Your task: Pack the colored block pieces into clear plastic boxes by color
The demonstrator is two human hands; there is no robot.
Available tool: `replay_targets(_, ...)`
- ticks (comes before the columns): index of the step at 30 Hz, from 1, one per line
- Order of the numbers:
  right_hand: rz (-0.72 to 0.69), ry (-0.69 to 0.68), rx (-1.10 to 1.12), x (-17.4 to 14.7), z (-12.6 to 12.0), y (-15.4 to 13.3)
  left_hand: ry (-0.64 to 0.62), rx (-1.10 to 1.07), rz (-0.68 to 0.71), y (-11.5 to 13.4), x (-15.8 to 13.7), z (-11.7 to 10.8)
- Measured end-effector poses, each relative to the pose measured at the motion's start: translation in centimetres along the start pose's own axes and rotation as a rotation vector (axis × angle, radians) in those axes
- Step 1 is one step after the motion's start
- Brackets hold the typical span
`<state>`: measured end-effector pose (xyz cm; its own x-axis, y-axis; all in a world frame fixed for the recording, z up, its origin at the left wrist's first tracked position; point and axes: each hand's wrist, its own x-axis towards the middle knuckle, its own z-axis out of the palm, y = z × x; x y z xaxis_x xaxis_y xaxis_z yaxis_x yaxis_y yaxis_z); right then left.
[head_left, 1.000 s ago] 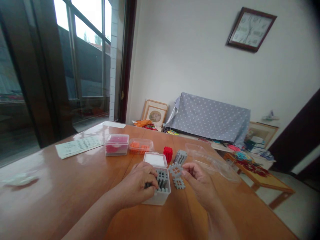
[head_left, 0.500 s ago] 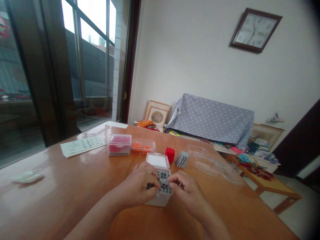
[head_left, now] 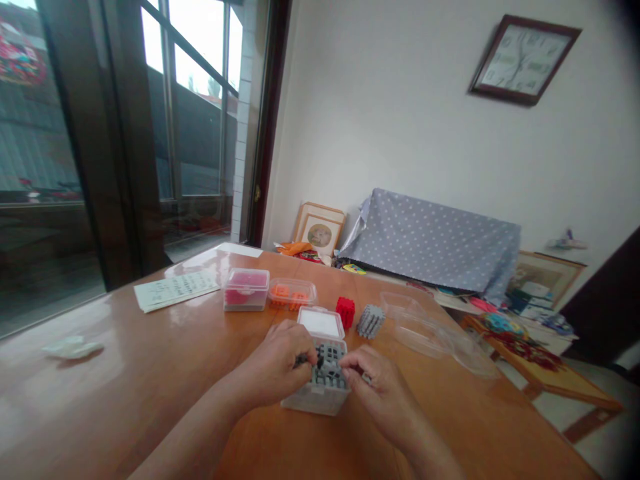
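Note:
A clear plastic box (head_left: 316, 403) with its lid (head_left: 320, 324) flipped back stands on the table in front of me. Several grey toothed plastic pieces (head_left: 332, 353) fill it. My left hand (head_left: 283, 357) rests over the box's left side, fingers curled closed, with a dark grey plastic piece (head_left: 301, 360) showing between them. At the box's right edge, my right hand (head_left: 375, 383) has its thumb and fingertips pinched together. A bit of grey plastic piece (head_left: 367, 378) shows among those fingers; most of it is hidden.
Beyond the box stand a red block (head_left: 345, 313) and a grey ribbed block (head_left: 371, 321). Left of them are a tub of orange pieces (head_left: 293, 293) and a pink-filled box (head_left: 247, 290). Clear empty trays (head_left: 420, 333) lie right; papers (head_left: 177, 291) and a crumpled wrapper (head_left: 71, 347) lie left.
The whole view has shifted slightly. My left hand has drawn back a little to the left, uncovering more of the grey pieces; my right hand stays pinched beside the box.

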<state>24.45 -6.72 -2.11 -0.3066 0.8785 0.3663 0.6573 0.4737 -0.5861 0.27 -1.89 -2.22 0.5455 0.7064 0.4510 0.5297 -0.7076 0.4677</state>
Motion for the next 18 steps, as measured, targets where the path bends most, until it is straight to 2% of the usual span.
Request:
replay_targets(7,-0.005,0.025,0.014,-0.2,-0.4,-0.2,0.010,-0.016,-0.013,-0.3,-0.2,-0.3)
replay_targets(13,-0.034,-0.019,0.009,-0.1,0.2,-0.2,-0.052,0.022,0.041,-0.5,-0.1,-0.4)
replay_targets(18,-0.045,-0.042,-0.056,-0.1,0.6,0.0,-0.047,0.022,0.031,-0.3,-0.2,-0.4)
